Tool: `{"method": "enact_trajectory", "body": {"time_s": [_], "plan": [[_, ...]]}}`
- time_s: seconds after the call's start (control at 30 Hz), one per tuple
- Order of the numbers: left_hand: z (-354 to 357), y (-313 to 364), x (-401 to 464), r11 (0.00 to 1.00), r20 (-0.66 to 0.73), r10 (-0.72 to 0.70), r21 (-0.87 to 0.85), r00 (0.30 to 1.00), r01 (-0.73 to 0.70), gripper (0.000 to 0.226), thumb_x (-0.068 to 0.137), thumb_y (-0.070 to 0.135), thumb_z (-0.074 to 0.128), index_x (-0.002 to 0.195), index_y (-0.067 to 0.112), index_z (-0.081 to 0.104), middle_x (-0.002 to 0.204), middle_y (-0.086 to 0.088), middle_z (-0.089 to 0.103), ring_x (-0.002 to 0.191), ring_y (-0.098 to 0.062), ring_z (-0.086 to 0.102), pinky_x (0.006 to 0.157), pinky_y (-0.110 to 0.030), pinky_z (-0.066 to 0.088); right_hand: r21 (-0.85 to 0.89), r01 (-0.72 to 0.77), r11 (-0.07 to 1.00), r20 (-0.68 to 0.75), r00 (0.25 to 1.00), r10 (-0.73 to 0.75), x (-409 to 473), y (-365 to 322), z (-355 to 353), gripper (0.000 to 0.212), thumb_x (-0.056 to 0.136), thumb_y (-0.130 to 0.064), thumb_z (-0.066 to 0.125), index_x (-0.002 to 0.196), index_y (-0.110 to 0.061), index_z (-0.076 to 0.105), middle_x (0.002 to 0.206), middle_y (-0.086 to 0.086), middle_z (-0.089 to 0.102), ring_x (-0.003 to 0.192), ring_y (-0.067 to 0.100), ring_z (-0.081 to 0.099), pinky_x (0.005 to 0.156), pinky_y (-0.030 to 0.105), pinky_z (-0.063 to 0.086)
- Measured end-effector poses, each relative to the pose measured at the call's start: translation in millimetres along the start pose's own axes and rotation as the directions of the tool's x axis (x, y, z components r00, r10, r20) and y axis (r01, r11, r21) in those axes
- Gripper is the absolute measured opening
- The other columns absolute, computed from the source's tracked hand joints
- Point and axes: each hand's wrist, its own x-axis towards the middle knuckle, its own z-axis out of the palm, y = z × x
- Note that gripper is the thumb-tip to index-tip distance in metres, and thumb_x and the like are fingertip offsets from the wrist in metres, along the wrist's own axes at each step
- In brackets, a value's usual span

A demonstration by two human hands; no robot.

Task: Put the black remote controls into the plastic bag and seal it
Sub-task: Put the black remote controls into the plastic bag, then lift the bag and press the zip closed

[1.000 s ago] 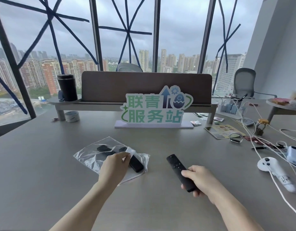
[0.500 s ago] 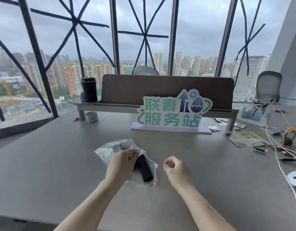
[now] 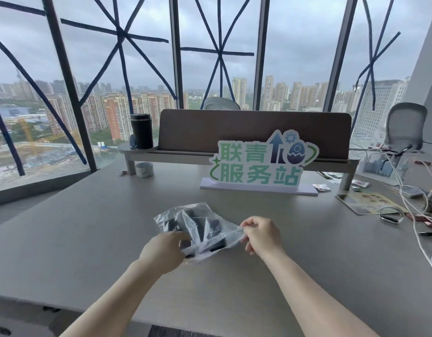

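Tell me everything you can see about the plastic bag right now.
The plastic bag is clear, thin and crinkled, with glare on its folds. Black remote controls show through it as dark shapes; their number is unclear. Its far end rests on the grey table, in front of the green sign. The left hand grips its near left edge and the right hand pinches its right edge, stretching the film between them. Whether it is sealed cannot be told.
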Motion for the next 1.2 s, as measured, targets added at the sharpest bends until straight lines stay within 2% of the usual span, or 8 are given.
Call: {"method": "enact_trajectory", "body": {"time_s": [0.13, 0.27, 0.63, 0.73, 0.83, 1.03, 1.13, 1.2], "plan": [[-63.2, 15.0, 14.9, 0.788, -0.109, -0.094, -0.615, 0.990, 0.007, 0.014, 0.075, 0.001, 0.066, 0.088, 0.007, 0.069, 0.072, -0.012, 0.065, 0.040, -0.020, 0.061, 0.038, -0.024, 0.051, 0.395, 0.041, 0.918, -0.009, 0.999, -0.041, -4.0, -52.5, -32.8, 0.016, 0.083, 0.006, 0.058, 0.087, 0.001, 0.072, 0.057, 0.010, 0.070, 0.039, 0.016, 0.057, 0.037, 0.023, 0.049], [-143.5, 46.7, 22.7, 0.542, -0.249, -0.052, -0.820, 0.967, -0.182, 0.015, 0.073, 0.002, 0.076, 0.072, 0.006, 0.062, 0.054, -0.006, 0.063, 0.041, -0.006, 0.061, 0.041, -0.016, 0.052, 0.533, 0.231, 0.814, -0.093, 0.972, -0.215, -3.6, -117.4, -77.4, 0.019, 0.087, 0.002, 0.060, 0.082, -0.009, 0.074, 0.064, 0.009, 0.072, 0.042, 0.013, 0.062, 0.042, 0.023, 0.054], [-132.8, 78.2, 28.0, 0.493, -0.205, 0.176, -0.828, 0.963, -0.266, 0.028, 0.071, 0.003, 0.078, 0.098, 0.002, 0.072, 0.086, -0.009, 0.071, 0.073, -0.013, 0.066, 0.067, -0.015, 0.055, 0.354, 0.252, 0.901, -0.212, 0.959, -0.185, -5.4, -118.4, -127.1, 0.015, 0.085, 0.005, 0.059, 0.081, 0.003, 0.073, 0.062, 0.014, 0.070, 0.041, 0.017, 0.064, 0.043, 0.025, 0.056], [-114.0, 84.3, 26.2, 0.635, -0.356, 0.095, -0.698, 0.930, -0.332, 0.013, 0.077, 0.001, 0.073, 0.083, 0.013, 0.073, 0.071, -0.006, 0.069, 0.052, -0.004, 0.059, 0.059, -0.015, 0.054, 0.331, 0.244, 0.912, -0.219, 0.960, -0.177, -12.1, -113.8, -130.0, 0.015, 0.083, 0.006, 0.059, 0.078, 0.002, 0.073, 0.061, 0.014, 0.069, 0.039, 0.016, 0.063, 0.041, 0.024, 0.055], [-101.8, 84.8, 28.0, 0.721, -0.443, 0.057, -0.601, 0.895, -0.344, 0.008, 0.081, 0.011, 0.071, 0.078, 0.017, 0.074, 0.069, -0.015, 0.073, 0.049, -0.011, 0.058, 0.063, -0.035, 0.059, 0.303, 0.247, 0.920, -0.244, 0.954, -0.176, -18.7, -112.2, -134.6, 0.017, 0.083, 0.005, 0.058, 0.076, 0.001, 0.073, 0.059, 0.013, 0.068, 0.039, 0.015, 0.062, 0.039, 0.023, 0.053], [-92.9, 93.4, 25.6, 0.613, -0.401, 0.034, -0.715, 0.915, -0.336, 0.009, 0.086, 0.012, 0.065, 0.078, 0.012, 0.069, 0.073, -0.005, 0.064, 0.055, -0.011, 0.058, 0.041, -0.020, 0.048, 0.278, 0.255, 0.926, -0.281, 0.943, -0.176, -31.9, -113.4, -149.7, 0.016, 0.083, 0.006, 0.058, 0.079, 0.005, 0.073, 0.060, 0.013, 0.068, 0.038, 0.015, 0.060, 0.042, 0.026, 0.055], [-101.5, 110.7, 21.2, 0.536, -0.427, 0.044, -0.753, 0.903, -0.383, 0.010, 0.089, 0.008, 0.057, 0.084, 0.002, 0.063, 0.079, -0.004, 0.066, 0.046, -0.006, 0.056, 0.039, -0.021, 0.045, -0.101, 0.291, 0.951, -0.414, 0.857, -0.306, -32.7, -111.9, -157.0, 0.014, 0.082, -0.009, 0.063, 0.077, -0.012, 0.075, 0.060, -0.003, 0.066, 0.048, 0.017, 0.058, 0.059, 0.039, 0.058], [-108.6, 126.2, 16.2, 0.533, -0.464, 0.096, -0.723, 0.881, -0.439, 0.010, 0.088, 0.006, 0.055, 0.081, 0.002, 0.062, 0.074, 0.000, 0.066, 0.043, -0.007, 0.055, 0.038, -0.023, 0.044, -0.382, 0.408, 0.829, -0.384, 0.746, -0.544, -41.6, -118.9, -151.7, 0.008, 0.082, -0.024, 0.067, 0.085, -0.023, 0.074, 0.070, -0.007, 0.062, 0.064, 0.014, 0.058, 0.067, 0.037, 0.055]]}}
